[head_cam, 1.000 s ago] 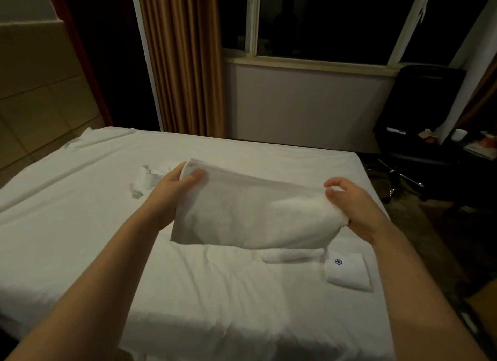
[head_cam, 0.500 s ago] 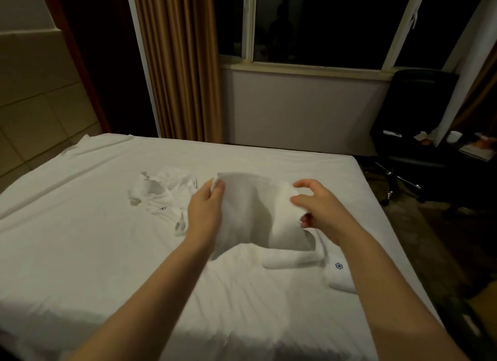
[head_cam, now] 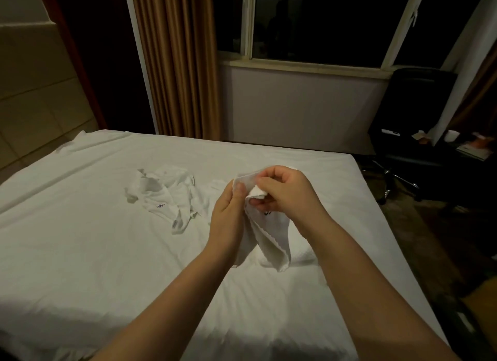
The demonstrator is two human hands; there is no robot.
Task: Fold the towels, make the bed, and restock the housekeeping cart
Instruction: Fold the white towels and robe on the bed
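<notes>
You are early in the job: your left hand (head_cam: 231, 215) and right hand (head_cam: 285, 194) meet above the right half of the bed (head_cam: 80, 253), each grip pinching the top edge of a towel (head_cam: 269, 242) doubled over mid-fold. It hangs with its long axis upright, lower end pointing down at the sheet. A second towel (head_cam: 166, 196) lies crumpled near the bed's middle. Bed-making and the cart remain, I judge.

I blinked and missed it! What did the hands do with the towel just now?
The left hand and right hand swung inward and met, joining the ends of the towel, so it hangs doubled instead of stretched wide. Both keep pinching it. The crumpled towel on the bed stayed put.
</notes>
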